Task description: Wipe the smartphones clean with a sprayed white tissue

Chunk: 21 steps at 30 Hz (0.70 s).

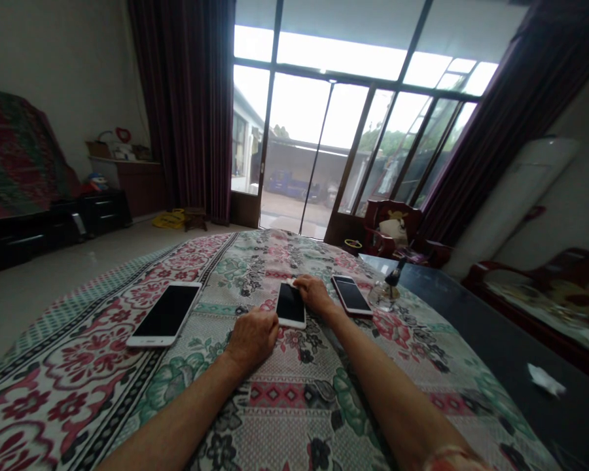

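A white-framed smartphone (290, 306) with a dark screen lies face up on the patterned tablecloth, between my hands. My left hand (254, 337) is closed at its lower left edge, the fingertips gripping the side. Over the upper right part of the phone, my right hand (315, 294) bends its fingers down to the top edge. Something small and white, like a piece of tissue (290, 280), shows under those fingertips; most of it is hidden. To the left rests a larger white smartphone (165, 315), and to the right another smartphone (352, 296), both with dark screens.
The floral tablecloth (275, 418) covers the table. A glass dish with a dark-handled item (387, 291) stands right of the phones. Beyond it is a dark tabletop (491, 340) bearing a crumpled white tissue (546, 379). A wooden chair (392, 232) stands near the glass doors.
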Each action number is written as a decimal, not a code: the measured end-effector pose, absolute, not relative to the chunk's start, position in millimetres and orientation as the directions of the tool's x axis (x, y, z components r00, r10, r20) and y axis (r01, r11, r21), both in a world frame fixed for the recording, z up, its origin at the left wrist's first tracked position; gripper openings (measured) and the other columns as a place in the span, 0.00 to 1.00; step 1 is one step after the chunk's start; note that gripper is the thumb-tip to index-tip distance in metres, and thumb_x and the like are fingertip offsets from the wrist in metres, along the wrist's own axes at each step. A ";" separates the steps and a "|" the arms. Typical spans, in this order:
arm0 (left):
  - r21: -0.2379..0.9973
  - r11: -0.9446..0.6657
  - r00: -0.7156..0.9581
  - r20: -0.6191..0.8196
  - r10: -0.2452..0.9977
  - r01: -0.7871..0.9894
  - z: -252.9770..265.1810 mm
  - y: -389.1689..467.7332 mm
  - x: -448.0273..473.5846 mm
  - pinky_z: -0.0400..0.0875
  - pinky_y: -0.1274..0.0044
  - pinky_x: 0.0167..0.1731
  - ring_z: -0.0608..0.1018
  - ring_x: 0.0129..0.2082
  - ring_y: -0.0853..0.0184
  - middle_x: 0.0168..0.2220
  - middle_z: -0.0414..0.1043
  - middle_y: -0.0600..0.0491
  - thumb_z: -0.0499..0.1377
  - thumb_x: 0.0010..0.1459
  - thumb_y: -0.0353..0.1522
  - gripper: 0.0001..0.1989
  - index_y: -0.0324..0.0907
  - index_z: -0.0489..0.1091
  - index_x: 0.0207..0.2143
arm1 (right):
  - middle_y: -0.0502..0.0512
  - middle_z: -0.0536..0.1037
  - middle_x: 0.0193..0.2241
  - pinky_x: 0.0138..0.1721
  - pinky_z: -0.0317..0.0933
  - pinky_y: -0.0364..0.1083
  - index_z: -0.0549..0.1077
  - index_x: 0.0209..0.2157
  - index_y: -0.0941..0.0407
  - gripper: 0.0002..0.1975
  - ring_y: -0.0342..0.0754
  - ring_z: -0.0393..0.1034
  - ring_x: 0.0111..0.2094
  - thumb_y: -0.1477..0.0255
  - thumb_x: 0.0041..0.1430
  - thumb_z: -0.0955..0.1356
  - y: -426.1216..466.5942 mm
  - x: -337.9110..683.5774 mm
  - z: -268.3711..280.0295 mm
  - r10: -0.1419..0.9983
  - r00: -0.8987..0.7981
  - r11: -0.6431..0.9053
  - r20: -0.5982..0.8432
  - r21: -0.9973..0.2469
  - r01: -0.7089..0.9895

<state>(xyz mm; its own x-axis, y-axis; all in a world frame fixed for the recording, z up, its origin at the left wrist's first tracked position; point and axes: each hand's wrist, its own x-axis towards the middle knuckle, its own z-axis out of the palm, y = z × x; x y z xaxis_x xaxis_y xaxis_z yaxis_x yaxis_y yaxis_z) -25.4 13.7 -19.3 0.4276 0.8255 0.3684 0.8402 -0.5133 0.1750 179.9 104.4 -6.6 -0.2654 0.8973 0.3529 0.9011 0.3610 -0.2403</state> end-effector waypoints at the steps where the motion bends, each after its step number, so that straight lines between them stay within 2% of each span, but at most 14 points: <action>1: 0.179 -0.512 0.425 0.369 0.826 0.840 -19.3 13.8 -25.4 0.62 0.76 0.31 0.74 0.36 0.63 0.29 0.72 0.50 0.52 0.61 0.31 0.10 0.42 0.70 0.29 | 0.57 0.78 0.42 0.47 0.59 0.42 0.78 0.39 0.57 0.16 0.46 0.71 0.43 0.82 0.57 0.62 101.2 180.3 -6.8 0.894 -0.272 0.368 0.356 -0.238 0.899; 13: 0.183 -0.510 0.417 0.382 0.825 0.841 -21.4 14.2 -25.1 0.62 0.76 0.31 0.74 0.35 0.63 0.29 0.72 0.50 0.52 0.61 0.32 0.10 0.42 0.71 0.30 | 0.56 0.78 0.37 0.45 0.60 0.44 0.77 0.35 0.57 0.14 0.47 0.69 0.40 0.83 0.54 0.63 30.9 174.6 -10.2 0.807 -0.376 0.522 0.456 -0.253 0.815; 21: 0.200 -0.498 0.406 0.369 0.836 0.844 -22.2 13.8 -25.3 0.62 0.77 0.32 0.74 0.35 0.64 0.29 0.71 0.50 0.52 0.60 0.32 0.09 0.43 0.71 0.30 | 0.55 0.78 0.34 0.44 0.61 0.45 0.77 0.31 0.56 0.12 0.47 0.70 0.38 0.82 0.51 0.63 6.3 169.4 -8.6 0.779 -0.432 0.587 0.455 -0.286 0.757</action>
